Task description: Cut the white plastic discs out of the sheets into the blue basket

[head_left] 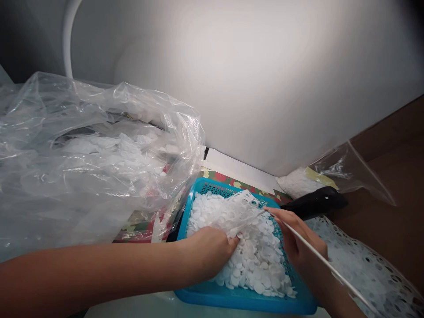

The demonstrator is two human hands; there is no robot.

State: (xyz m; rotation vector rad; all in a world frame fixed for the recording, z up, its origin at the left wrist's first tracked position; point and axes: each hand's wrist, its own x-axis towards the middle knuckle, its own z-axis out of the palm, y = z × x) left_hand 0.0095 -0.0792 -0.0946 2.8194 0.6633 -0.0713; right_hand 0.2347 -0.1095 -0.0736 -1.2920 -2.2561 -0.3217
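Left hand [212,249] curls over white discs [261,274] in the blue basket [232,298], its hold unclear; just beyond it lies a perforated sheet [243,202]; right hand [309,234] pinches a thin white stick [341,277] alongside.

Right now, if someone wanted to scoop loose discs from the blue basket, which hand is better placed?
Probably the left hand: it is low over the white discs in the blue basket. The right hand is by the basket's right edge, with a slim pale stick in its grip.
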